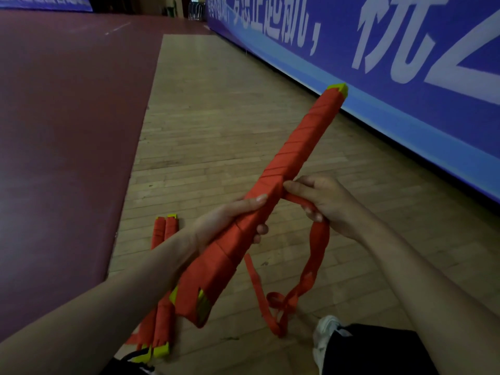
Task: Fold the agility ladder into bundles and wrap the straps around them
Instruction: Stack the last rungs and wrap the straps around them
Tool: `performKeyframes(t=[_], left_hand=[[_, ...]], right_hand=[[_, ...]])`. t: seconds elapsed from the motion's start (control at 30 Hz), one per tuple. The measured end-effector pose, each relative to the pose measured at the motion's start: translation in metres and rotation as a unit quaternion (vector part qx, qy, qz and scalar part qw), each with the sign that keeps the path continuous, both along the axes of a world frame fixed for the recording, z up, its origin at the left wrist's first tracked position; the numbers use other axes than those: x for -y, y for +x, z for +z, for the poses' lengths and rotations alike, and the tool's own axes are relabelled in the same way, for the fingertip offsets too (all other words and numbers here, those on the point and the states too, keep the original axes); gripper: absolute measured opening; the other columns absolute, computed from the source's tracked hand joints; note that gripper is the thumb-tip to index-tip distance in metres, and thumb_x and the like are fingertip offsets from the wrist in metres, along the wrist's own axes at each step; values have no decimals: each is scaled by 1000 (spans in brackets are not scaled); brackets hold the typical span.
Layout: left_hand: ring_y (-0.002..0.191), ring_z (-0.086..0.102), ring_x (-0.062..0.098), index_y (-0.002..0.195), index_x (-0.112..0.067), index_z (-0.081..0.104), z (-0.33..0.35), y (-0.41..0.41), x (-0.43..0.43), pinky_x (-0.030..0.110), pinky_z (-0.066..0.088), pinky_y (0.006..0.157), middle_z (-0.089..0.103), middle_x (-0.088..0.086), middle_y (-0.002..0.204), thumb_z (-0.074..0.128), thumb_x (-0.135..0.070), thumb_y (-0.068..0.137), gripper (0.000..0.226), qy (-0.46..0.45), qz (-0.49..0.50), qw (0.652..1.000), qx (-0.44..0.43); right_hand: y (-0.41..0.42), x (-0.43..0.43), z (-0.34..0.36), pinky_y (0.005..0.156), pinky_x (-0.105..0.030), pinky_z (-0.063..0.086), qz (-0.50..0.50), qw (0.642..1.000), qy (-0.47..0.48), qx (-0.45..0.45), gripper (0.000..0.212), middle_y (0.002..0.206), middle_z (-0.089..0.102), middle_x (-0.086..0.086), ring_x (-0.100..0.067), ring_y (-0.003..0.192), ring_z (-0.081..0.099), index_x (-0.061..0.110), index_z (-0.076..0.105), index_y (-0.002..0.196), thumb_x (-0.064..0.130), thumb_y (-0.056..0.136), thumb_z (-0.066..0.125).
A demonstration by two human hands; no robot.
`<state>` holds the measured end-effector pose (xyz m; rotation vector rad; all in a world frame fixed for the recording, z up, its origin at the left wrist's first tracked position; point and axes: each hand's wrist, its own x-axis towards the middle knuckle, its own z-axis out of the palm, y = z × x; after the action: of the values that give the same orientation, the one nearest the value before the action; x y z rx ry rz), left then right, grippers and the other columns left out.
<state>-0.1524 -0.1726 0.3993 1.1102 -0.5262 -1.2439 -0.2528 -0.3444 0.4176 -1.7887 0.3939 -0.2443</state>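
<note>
**Occlusions and cropping.** On the left hand [224, 215], the fingers pass behind the held bundle [292, 147], so only the thumb and two fingertips show. The strap [320, 239] vanishes inside the curled right hand [324, 204] (its route through the palm cannot be traced). The floor bundles [165, 228] are covered mid-length by the left forearm [121, 274] and the held bundle. The banner [405, 77] has its white characters cut by the top and right edges. A white shoe [324, 328] is half hidden by a dark trouser leg [378, 353]. Objects in the far doorway [189, 6] are too dim to identify.
</note>
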Motion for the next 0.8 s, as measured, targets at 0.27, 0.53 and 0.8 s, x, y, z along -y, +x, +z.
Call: performKeyframes(t=[0.27, 0.53, 0.8], left_hand=[[52, 52, 10, 102, -11, 52, -4, 12, 0, 22, 48, 46, 52, -1, 70, 65, -24, 81, 28, -17, 38, 998, 36], [51, 57, 20, 113, -5, 52, -4, 8, 1, 26, 48, 47, 58, 9, 65, 77, -12, 74, 47, 12, 97, 983, 158], [54, 62, 25, 100, 0, 49, -8, -6, 12, 35, 54, 50, 64, 14, 87, 78, -11, 77, 39, 32, 200, 933, 297]], right_hand=[[-5, 5, -8, 54, -20, 50, 54, 995, -22, -82, 12, 69, 68, -1, -10, 59, 65, 13, 65, 91, 22, 94, 59], [-2, 1, -6, 39, -20, 39, -35, 997, -18, -67, 40, 55, 52, 5, -4, 39, 45, 0, 65, 97, 30, 75, 80], [6, -16, -6, 37, -21, 33, -65, 993, -99, -15, 44, 51, 48, 3, -7, 35, 42, 4, 65, 89, 47, 81, 70]])
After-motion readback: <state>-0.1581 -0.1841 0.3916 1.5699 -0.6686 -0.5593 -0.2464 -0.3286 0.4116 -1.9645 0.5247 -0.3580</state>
